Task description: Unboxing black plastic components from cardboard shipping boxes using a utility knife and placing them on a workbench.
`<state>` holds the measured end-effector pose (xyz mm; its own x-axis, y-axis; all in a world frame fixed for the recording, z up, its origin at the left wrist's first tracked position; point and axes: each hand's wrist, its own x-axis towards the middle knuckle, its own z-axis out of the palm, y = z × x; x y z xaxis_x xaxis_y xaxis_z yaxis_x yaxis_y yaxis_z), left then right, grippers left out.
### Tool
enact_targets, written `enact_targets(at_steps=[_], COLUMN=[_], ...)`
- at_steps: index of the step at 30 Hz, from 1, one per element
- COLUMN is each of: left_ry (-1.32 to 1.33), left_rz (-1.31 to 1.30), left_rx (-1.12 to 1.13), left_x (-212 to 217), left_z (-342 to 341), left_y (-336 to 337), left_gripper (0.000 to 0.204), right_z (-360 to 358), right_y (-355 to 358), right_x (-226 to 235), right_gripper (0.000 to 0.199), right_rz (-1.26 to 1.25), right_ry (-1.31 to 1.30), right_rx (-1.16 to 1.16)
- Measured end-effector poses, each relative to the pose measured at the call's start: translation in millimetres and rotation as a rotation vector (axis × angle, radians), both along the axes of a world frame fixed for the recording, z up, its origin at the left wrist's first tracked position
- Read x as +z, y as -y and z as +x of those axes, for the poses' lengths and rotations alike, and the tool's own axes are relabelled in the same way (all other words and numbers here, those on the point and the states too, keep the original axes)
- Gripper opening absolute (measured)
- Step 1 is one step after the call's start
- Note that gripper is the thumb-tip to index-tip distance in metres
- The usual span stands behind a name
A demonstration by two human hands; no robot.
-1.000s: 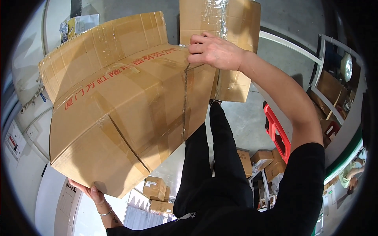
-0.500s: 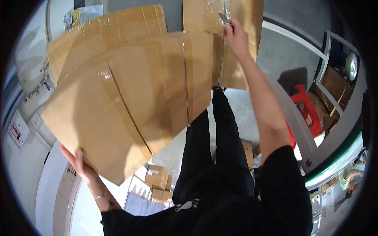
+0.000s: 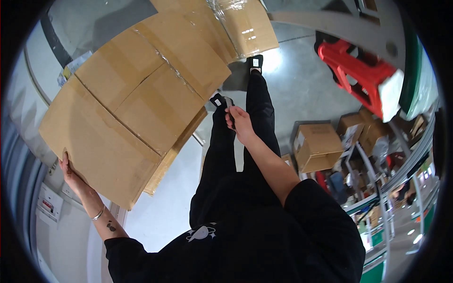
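Black shoes (image 3: 255,62) and brown carton (image 3: 317,137) on grey floor (image 3: 292,94)

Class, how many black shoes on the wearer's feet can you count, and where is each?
2: the left shoe between the held carton and the right hand, the right shoe below the taped carton at the top.

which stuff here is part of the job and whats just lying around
In use:
- large cardboard box, its edge held by the left hand
- grey cutter, in the right hand

Apparently just lying about:
- red stool
- small open carton
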<state>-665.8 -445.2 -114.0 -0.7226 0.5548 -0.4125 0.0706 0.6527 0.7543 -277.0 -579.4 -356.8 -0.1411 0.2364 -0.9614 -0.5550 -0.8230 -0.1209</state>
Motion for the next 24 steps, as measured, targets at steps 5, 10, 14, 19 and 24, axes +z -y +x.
enact_targets(at_steps=[5,10,14,19,24], left_ry=[0.108,0.081,0.120,0.100,0.117], left_rz=[-0.021,-0.005,0.005,0.032,0.007], left_rx=[-0.093,-0.131,-0.146,-0.145,-0.080], left_x=[2.1,4.6,7.8,6.1,16.8], left_z=[-21.9,-20.5,-17.5,-14.2,15.3], left_y=[-3.5,-1.4,0.9,0.0,1.6], left_gripper=[0.032,0.031,0.031,0.030,0.034], right_z=[-32.9,-38.5,-35.6,-33.1,-53.0], right_y=[-0.4,-6.3,-12.6,-12.2,-10.4], right_x=[-26.5,-27.7,-31.0,-33.3,27.8], right_gripper=[0.019,0.023,0.024,0.024,0.021], right_rz=[0.094,0.083,0.048,0.268,0.621], right_ry=[0.026,-0.003,-0.005,0.080,-0.385], right_rx=[-0.133,-0.122,-0.037,0.249,0.420])
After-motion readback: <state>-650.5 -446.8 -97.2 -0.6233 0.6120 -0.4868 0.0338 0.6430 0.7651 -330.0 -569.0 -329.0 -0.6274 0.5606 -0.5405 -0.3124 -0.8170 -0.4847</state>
